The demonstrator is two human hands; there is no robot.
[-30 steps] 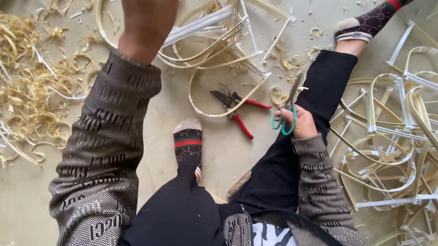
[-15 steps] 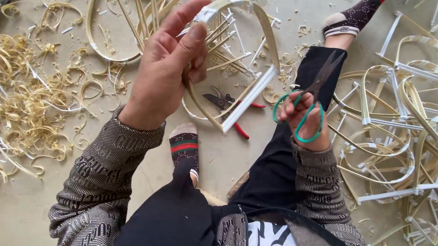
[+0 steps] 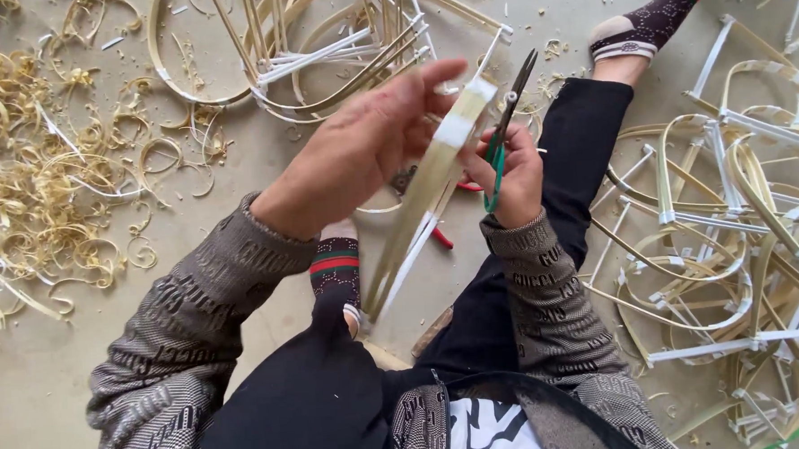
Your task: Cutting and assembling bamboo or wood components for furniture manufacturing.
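A bundle of flat, pale bamboo strips (image 3: 425, 196), bound near its top with white tape, slants down between the knees. The left hand (image 3: 360, 150) is closed around its taped upper end. Just beside it, the right hand (image 3: 505, 175) grips green-handled scissors (image 3: 505, 121), their dark blades pointing up along the strips. On the concrete floor (image 3: 29, 375) lie curly wood shavings (image 3: 48, 195) to the left and bent, taped bamboo hoops (image 3: 741, 236) to the right.
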